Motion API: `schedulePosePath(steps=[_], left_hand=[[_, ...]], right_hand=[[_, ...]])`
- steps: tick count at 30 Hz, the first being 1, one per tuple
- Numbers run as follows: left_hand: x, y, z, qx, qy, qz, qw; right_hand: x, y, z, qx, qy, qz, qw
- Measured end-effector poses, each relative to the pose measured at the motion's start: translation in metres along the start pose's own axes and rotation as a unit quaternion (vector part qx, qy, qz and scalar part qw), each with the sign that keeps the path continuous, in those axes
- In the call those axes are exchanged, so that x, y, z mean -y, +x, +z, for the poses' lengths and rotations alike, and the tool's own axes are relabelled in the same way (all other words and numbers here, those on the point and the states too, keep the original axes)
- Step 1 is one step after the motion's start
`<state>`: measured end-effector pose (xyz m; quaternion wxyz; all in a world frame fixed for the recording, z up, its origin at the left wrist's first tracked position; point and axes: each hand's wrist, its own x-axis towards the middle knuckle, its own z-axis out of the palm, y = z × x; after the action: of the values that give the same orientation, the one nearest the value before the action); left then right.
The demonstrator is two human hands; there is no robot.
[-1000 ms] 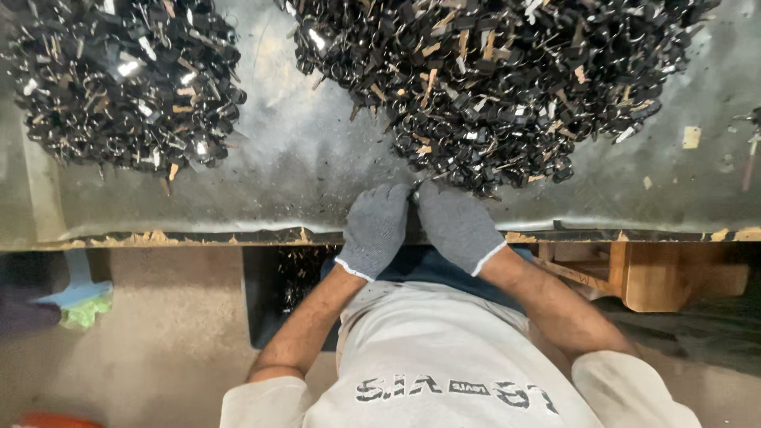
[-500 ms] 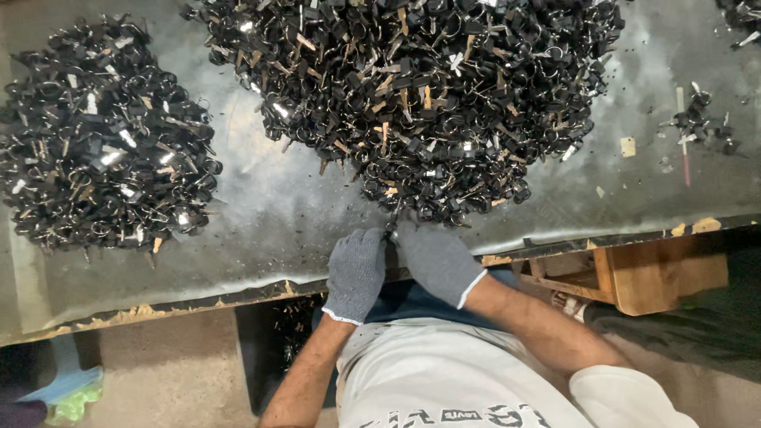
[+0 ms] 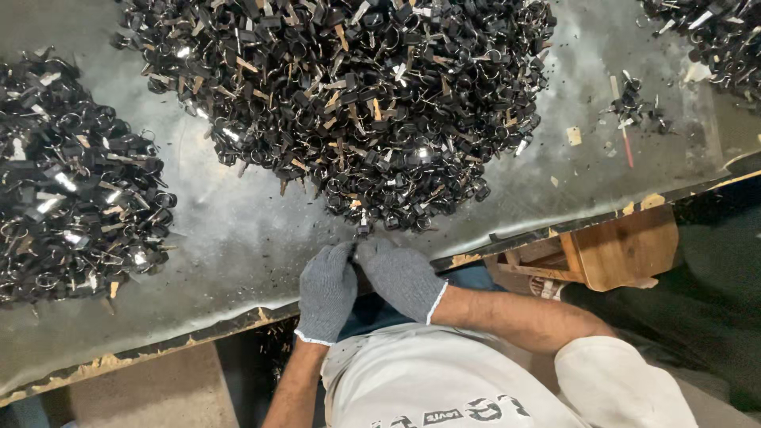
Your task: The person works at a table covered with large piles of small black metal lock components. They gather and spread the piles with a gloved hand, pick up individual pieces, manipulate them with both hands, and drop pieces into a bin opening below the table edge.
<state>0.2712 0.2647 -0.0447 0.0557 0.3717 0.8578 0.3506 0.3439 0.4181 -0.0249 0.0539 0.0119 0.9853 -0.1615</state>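
Note:
Both of my hands wear grey knit gloves and meet at the near edge of a grey worktable [image 3: 238, 238]. My left hand [image 3: 326, 292] and my right hand [image 3: 400, 275] pinch together a small black metal piece [image 3: 363, 232] at their fingertips. Just beyond them lies a big heap of small black metal ring and clip parts [image 3: 357, 95], mixed with tan bits. The piece between my fingers is mostly hidden by the gloves.
A second heap of the same black parts [image 3: 71, 182] lies at the left, and a third [image 3: 713, 32] sits at the far right corner. A few scattered parts and a thin stick [image 3: 626, 119] lie at the right. A wooden stool [image 3: 610, 246] stands below the table edge.
The view has shifted, so the heaps and table sit lower and tilted. My hands stay together at the table edge, now closer to the big heap.

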Motion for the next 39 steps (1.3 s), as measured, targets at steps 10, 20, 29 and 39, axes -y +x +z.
schedulePosePath(steps=[10,20,29,39], left_hand=[[-0.002,0.003,-0.003,0.028,-0.007,-0.023,0.999],[-0.012,0.002,-0.009,-0.028,-0.014,-0.038,0.999],[-0.014,-0.005,-0.006,-0.028,0.021,-0.044,0.998],[-0.017,-0.012,-0.008,-0.040,0.070,-0.074,0.994]], right_hand=[[-0.005,0.003,-0.025,-0.085,0.030,-0.010,0.996],[-0.007,-0.005,-0.023,-0.025,0.034,-0.019,0.999],[-0.018,0.008,-0.015,0.121,0.134,-0.015,0.983],[-0.001,-0.025,-0.006,-0.018,-0.017,-0.003,1.000]])
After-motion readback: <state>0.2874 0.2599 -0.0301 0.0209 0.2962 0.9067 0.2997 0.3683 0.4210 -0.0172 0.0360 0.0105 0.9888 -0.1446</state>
